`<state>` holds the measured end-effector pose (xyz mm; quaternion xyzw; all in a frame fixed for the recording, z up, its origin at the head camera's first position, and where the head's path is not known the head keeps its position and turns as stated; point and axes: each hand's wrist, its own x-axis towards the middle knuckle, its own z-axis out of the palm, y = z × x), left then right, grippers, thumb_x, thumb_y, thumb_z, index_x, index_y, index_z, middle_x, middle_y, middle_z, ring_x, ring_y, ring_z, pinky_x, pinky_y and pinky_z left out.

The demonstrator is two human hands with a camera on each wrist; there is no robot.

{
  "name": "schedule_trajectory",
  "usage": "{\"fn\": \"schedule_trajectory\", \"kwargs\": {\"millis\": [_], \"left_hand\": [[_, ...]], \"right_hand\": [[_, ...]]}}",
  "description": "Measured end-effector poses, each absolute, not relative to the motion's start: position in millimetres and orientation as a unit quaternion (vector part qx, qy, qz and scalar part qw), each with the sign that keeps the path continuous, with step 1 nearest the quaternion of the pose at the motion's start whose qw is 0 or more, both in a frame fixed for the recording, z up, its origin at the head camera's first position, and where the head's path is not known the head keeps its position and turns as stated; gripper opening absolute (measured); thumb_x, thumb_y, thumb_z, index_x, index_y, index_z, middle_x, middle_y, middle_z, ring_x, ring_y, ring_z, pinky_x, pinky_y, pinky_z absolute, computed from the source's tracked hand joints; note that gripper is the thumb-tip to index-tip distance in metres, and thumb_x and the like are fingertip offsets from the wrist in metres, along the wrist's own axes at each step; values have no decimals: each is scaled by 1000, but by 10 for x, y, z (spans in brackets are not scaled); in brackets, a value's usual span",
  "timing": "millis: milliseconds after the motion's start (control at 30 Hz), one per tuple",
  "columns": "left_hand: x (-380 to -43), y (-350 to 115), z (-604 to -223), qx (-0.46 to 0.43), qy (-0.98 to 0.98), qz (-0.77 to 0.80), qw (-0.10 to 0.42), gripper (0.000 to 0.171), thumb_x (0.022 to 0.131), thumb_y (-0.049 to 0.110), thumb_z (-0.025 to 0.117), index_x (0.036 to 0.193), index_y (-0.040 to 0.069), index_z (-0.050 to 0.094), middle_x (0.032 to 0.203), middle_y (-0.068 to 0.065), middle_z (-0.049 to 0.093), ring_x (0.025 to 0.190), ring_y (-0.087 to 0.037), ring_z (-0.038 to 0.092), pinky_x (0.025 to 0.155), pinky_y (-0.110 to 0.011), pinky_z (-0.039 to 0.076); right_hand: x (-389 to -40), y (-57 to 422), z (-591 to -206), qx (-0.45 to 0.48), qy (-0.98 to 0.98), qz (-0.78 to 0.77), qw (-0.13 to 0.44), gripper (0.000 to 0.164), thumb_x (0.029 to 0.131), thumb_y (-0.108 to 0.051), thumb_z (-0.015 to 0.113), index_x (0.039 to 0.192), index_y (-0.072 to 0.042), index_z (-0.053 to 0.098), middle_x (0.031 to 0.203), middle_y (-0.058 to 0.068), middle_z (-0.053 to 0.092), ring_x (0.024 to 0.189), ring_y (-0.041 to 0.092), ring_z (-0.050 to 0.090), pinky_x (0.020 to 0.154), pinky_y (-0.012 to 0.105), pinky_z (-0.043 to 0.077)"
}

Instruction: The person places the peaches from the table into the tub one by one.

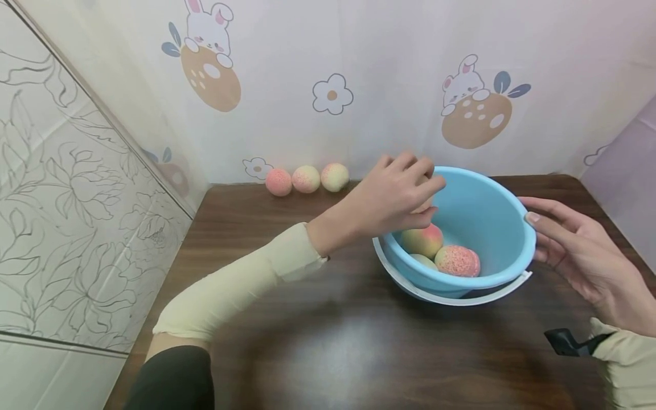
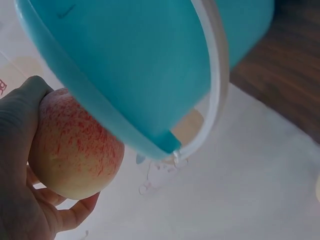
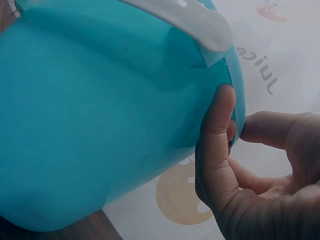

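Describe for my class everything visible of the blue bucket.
The blue bucket is round, open-topped and smooth, apparently plastic, with a thickened rim and a white handle lowered on the side nearest the person. It stands mouth up on the dark brown table, toward the right in the head view. At least three peaches lie inside. The right hand grips its rim. The left hand holds another peach at the opposite edge; whether that touches the bucket is unclear.

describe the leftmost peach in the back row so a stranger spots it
On the brown table, look along the far edge beneath the rabbit-print backdrop. Three peaches line it; the leftmost peach is pink nearly all over, its neighbours paler.
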<state>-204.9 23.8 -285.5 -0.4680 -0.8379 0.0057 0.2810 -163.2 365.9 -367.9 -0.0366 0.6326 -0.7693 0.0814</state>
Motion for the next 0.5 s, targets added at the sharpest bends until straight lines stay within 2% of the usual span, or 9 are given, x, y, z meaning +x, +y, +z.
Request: {"fn": "schedule_trajectory", "kwargs": {"millis": [300, 500], "left_hand": [[-2001, 441, -2925, -492, -845, 24, 210, 34, 101, 46, 53, 122, 23, 65, 114, 4, 62, 98, -16, 56, 75, -32, 47], [-2021, 561, -2968, -504, -855, 30, 115, 35, 103, 46, 52, 128, 24, 62, 117, 5, 61, 101, -16, 54, 78, -30, 47]], "right_hand": [[-1600, 3678, -3711, -34, 631, -771, 78, 42, 105, 3, 52, 142, -16, 59, 120, -4, 73, 87, 18, 79, 67, 32, 64], [-1588, 3688, -3700, -31, 632, -771, 80, 43, 105, 3, 52, 143, -16, 59, 121, -4, 73, 88, 18, 79, 68, 32, 64]]}}
